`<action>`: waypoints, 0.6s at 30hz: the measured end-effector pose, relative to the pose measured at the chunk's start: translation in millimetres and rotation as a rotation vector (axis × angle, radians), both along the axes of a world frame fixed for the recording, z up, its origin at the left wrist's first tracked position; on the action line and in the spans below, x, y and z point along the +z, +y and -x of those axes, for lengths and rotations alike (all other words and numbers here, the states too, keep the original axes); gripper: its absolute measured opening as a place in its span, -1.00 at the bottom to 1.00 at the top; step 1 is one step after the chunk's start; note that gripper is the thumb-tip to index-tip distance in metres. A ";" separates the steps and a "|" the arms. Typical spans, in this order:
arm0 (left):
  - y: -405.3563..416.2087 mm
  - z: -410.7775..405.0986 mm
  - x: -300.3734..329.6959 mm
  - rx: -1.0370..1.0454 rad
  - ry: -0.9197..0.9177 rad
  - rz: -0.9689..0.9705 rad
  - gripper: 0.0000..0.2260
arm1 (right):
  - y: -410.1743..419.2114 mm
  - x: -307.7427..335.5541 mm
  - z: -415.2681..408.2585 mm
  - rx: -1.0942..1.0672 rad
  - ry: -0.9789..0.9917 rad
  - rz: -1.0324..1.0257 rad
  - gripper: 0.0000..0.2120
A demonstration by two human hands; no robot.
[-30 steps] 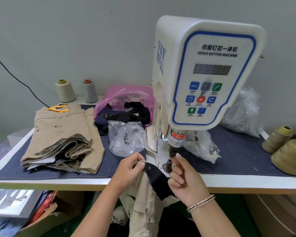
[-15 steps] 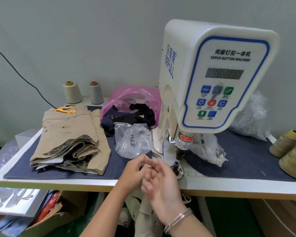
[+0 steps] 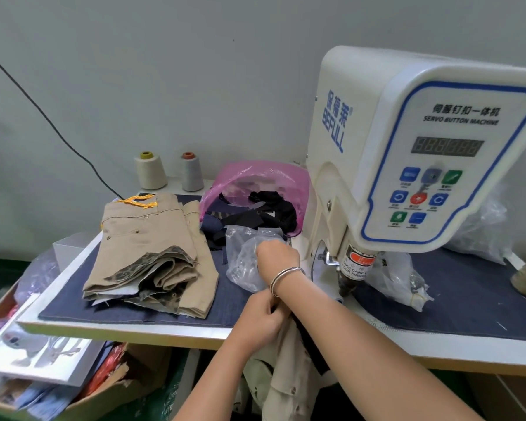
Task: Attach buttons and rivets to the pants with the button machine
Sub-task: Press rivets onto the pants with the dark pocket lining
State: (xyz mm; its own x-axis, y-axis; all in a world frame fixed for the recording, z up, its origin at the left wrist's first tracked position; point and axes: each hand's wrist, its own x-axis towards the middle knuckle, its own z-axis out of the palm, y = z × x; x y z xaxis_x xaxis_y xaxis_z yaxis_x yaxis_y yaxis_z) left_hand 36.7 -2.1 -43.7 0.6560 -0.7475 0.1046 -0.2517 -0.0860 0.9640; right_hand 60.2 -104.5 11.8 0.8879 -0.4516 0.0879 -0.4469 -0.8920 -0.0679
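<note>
The white servo button machine (image 3: 407,147) stands at the right of the table, its punch head (image 3: 351,278) low over the denim-covered top. My left hand (image 3: 264,317) grips the khaki pants (image 3: 286,375) at the table's front edge; the rest of them hangs below. My right hand (image 3: 277,253) crosses over the left and reaches into a clear plastic bag (image 3: 240,268) left of the machine. Its fingertips are hidden in the bag.
A stack of folded khaki pants (image 3: 146,244) lies at the left. Behind the clear bag is a pink bag (image 3: 255,183) of dark fabric scraps. Two thread cones (image 3: 149,170) stand by the wall. Another clear bag (image 3: 401,281) lies right of the punch. A cardboard box (image 3: 119,384) sits under the table.
My right hand let go of the dark flap of the pants by the punch and moved left and back into the clear bag. My left hand stays on the pants. The view swung left.
</note>
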 end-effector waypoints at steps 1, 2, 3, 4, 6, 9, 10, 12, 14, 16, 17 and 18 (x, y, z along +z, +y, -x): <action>-0.3 -0.3 -0.6 0.000 0.009 -0.001 -0.77 | -0.7 -1.5 -2.8 0.005 0.019 0.017 -0.71; -0.3 -0.9 -1.4 -0.003 0.019 -0.005 -0.77 | -1.4 -3.1 -6.1 0.014 0.041 0.030 -0.71; -0.7 -2.1 -2.5 -0.008 0.026 -0.015 -0.78 | -1.6 -4.4 -9.2 0.026 0.064 0.039 -0.71; -1.1 -3.3 -3.8 -0.014 0.029 -0.027 -0.78 | -1.3 -5.0 -12.3 0.033 0.087 0.037 -0.71; -2.0 -4.7 -5.8 -0.020 0.028 -0.035 -0.78 | -1.1 -6.0 -17.9 0.042 0.113 0.022 -0.70; -3.4 -5.0 -7.0 -0.016 0.043 -0.036 -0.77 | -1.6 -7.6 -22.0 0.059 0.117 0.031 -0.71; -3.8 -4.7 -7.2 -0.013 0.046 -0.034 -0.76 | -2.4 -8.0 -22.6 0.062 0.118 0.036 -0.71; -4.5 -3.9 -6.5 -0.008 0.046 -0.027 -0.74 | -3.9 -8.7 -24.7 0.075 0.125 0.042 -0.71; -5.1 -3.4 -5.5 -0.011 0.048 -0.032 -0.72 | -4.3 -8.8 -26.7 0.088 0.144 0.051 -0.72; -4.6 -3.2 -4.5 -0.016 0.049 -0.037 -0.74 | -3.7 -9.9 -28.9 0.098 0.150 0.060 -0.72; -4.7 -2.7 -4.3 -0.018 0.047 -0.040 -0.74 | -3.7 -10.8 -28.8 0.105 0.141 0.065 -0.71; -4.6 -2.0 -4.1 -0.020 0.042 -0.044 -0.72 | -3.9 -11.8 -28.4 0.113 0.127 0.072 -0.71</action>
State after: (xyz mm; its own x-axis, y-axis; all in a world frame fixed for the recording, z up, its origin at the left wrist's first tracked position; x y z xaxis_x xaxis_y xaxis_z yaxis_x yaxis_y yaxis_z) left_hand 38.7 -6.7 -47.8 0.6441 -0.7637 0.0440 -0.2135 -0.1242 0.9690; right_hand 88.6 -108.4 0.1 0.9387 -0.3448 0.0000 -0.3444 -0.9376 0.0484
